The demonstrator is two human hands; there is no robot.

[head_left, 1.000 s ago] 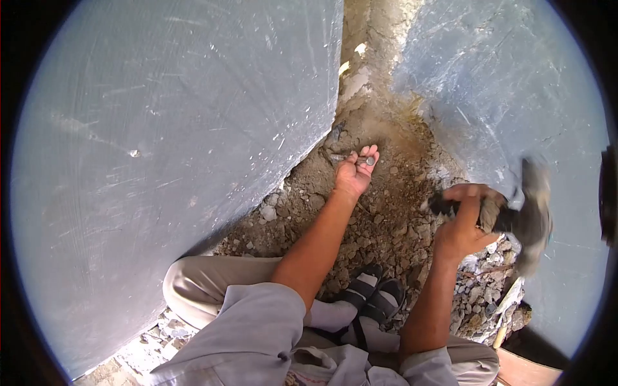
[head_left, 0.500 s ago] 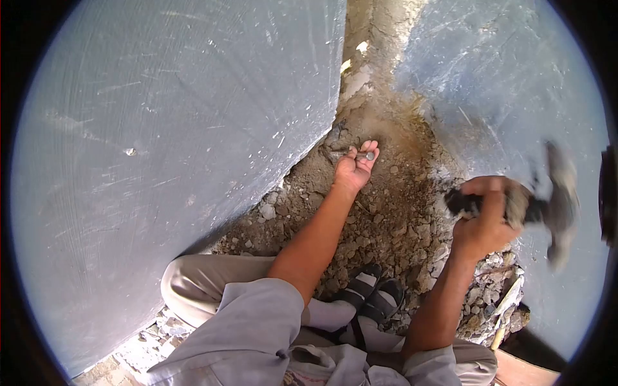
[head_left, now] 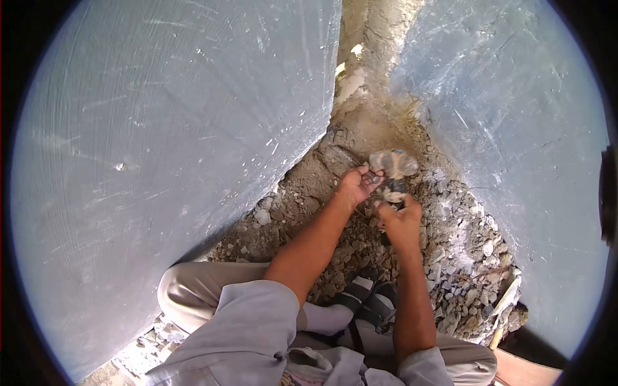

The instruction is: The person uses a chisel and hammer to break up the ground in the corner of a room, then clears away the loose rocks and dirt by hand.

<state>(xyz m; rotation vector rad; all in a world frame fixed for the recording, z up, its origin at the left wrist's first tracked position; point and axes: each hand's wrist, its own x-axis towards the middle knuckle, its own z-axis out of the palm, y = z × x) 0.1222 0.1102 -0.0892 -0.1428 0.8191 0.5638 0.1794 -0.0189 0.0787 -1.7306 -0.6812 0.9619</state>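
Note:
My left hand (head_left: 356,186) is closed around a short metal chisel (head_left: 348,154), whose far end points up and left into the brown earth in the corner. Close beside it, my right hand (head_left: 403,226) grips a hammer (head_left: 394,186) by its dark, wrapped handle. The hammer's head (head_left: 403,163), blurred by motion, is just to the right of the left fingers and the chisel's near end. Loose soil and broken rubble (head_left: 444,251) lie beneath both hands.
A grey wall (head_left: 193,116) slants along the left, and another grey wall (head_left: 515,128) rises on the right; they narrow toward a gap at the top. My sandalled feet (head_left: 364,299) are below the hands. Light-coloured stones lie by the left wall.
The hammer has swung from the far right inward to the left, beside my left hand. My left hand has stayed almost in place with the chisel, tilting slightly.

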